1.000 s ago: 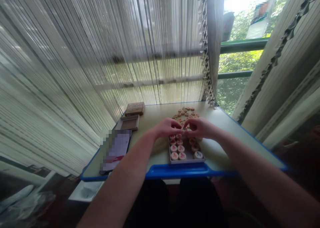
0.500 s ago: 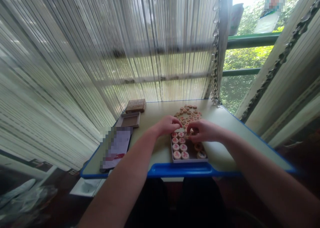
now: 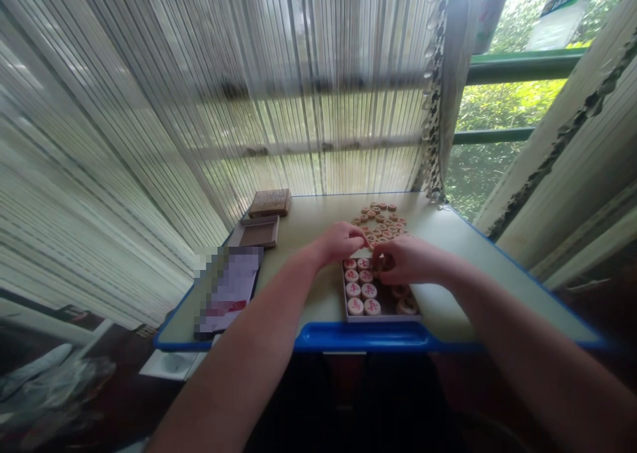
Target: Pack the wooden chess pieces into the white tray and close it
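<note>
A shallow box lies near the front edge of the table. Two columns of round xiangqi pieces with red characters fill its left side, and darker-marked pieces lie along its right. My right hand is over the box's far right part, thumb and fingers closed around a xiangqi piece, partly hidden. Just beyond the box's far left corner is my left hand, its fingers curled together beside the loose pieces; what they hold, if anything, is hidden. Loose xiangqi pieces are spread behind both hands.
To the left on the table lie an open box lid, a brown patterned box and a dark-edged device with a pale screen. A blue tray rim runs along the front. Striped curtains hang behind.
The view has shifted slightly. My left hand has moved a little toward the right hand and the loose pieces. My right hand stays over the box, its fingers still closed.
</note>
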`<state>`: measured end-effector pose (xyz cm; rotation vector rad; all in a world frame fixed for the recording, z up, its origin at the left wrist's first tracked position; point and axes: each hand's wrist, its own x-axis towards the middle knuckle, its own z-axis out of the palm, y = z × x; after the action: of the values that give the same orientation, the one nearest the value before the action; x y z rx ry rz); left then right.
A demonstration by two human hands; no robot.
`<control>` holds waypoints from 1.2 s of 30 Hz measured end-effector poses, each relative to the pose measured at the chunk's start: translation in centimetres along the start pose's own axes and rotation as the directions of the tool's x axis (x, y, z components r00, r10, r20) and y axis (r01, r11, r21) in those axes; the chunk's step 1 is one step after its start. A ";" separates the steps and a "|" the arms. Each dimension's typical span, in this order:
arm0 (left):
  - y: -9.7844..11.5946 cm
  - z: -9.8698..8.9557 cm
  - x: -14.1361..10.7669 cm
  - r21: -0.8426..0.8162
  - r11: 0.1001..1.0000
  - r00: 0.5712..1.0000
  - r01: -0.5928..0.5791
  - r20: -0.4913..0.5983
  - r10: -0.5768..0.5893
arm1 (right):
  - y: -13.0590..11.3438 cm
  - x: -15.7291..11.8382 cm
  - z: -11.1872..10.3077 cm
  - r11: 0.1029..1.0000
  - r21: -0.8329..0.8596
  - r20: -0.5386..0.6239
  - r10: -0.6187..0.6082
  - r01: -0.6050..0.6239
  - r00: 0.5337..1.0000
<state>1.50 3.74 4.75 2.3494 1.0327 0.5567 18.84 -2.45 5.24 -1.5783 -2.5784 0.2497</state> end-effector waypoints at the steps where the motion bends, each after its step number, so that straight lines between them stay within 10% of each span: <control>1: 0.0 0.0 0.0 0.006 1.000 1.000 -0.006 -0.004 0.006 | -0.1 0.0 0.0 1.000 -0.006 -0.001 0.004 -0.004 1.000; 36: 0.6 0.1 -0.1 0.012 1.000 1.000 0.001 -0.009 -0.001 | -0.2 0.6 0.5 0.997 -0.079 -0.014 0.023 -0.024 1.000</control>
<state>1.76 3.29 5.01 2.3589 1.0445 0.5626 18.29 -2.07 4.80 -1.6309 -2.5918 0.1403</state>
